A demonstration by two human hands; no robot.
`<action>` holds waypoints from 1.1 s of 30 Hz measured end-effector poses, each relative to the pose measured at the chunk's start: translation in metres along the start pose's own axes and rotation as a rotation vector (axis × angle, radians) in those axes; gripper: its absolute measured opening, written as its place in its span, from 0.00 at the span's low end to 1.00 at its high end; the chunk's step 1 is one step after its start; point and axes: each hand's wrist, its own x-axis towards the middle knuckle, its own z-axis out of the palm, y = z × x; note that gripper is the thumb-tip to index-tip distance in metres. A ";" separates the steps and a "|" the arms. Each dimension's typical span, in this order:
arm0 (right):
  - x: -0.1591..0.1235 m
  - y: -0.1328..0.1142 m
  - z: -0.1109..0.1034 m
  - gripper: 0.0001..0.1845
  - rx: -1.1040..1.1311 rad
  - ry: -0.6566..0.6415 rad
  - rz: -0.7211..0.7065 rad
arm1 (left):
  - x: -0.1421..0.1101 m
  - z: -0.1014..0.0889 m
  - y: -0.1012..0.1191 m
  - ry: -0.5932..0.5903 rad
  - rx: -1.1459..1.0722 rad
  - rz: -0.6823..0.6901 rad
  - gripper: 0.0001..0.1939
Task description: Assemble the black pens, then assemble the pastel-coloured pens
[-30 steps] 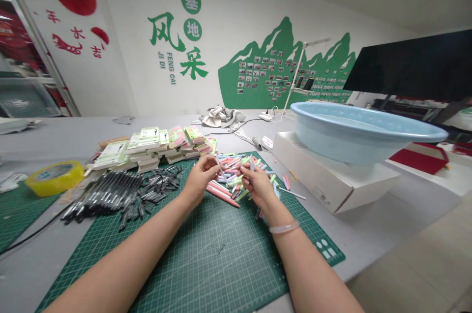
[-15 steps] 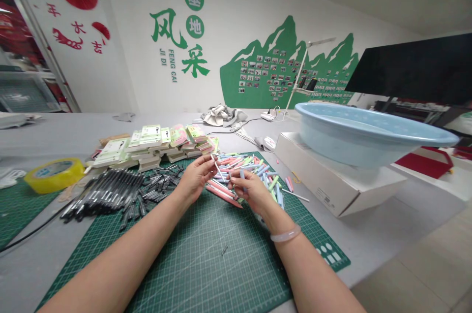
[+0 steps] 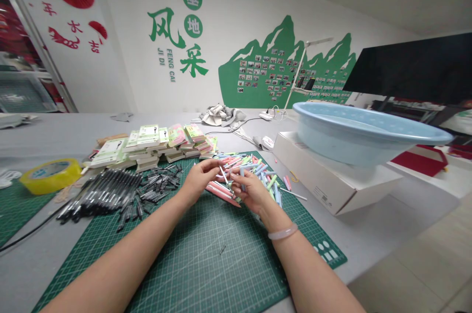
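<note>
Over the green cutting mat (image 3: pixel 184 259), my left hand (image 3: pixel 201 180) pinches the upper end of a thin white stick (image 3: pixel 223 174), perhaps a pen part. My right hand (image 3: pixel 254 194) has its fingers closed at the stick's lower end, with a light blue pen piece (image 3: pixel 242 173) showing between them. Whether stick and blue piece touch is hidden by the fingers. Just behind the hands lies a pile of pastel pen parts (image 3: pixel 265 175), with several long pink pieces (image 3: pixel 223 194) below my fingertips. One short thin dark piece (image 3: pixel 222 250) rests on the mat nearer me.
To the left are black pens (image 3: pixel 105 192), loose black pen parts (image 3: pixel 162 182), stacked small boxes (image 3: pixel 147 138) and a yellow tape roll (image 3: pixel 51 175). At right, a blue basin (image 3: pixel 332 140) sits on a white carton (image 3: pixel 317 180). Crumpled cloth (image 3: pixel 223 115) lies at the back.
My left hand has moved a little right and down, closer to my right hand, bringing the white stick with it. The right hand has stayed nearly in place.
</note>
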 end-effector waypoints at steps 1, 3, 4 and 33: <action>0.000 0.000 0.000 0.12 0.007 0.003 -0.002 | 0.000 -0.001 -0.002 -0.021 0.047 0.002 0.14; 0.001 0.001 -0.001 0.13 0.007 0.008 -0.004 | 0.001 -0.003 -0.006 -0.044 0.183 0.015 0.15; 0.001 0.001 -0.001 0.13 0.003 0.013 -0.004 | 0.001 -0.005 -0.007 -0.042 0.264 0.024 0.14; 0.018 -0.019 -0.052 0.15 0.099 0.384 -0.205 | -0.012 0.092 -0.034 -0.471 1.217 0.162 0.12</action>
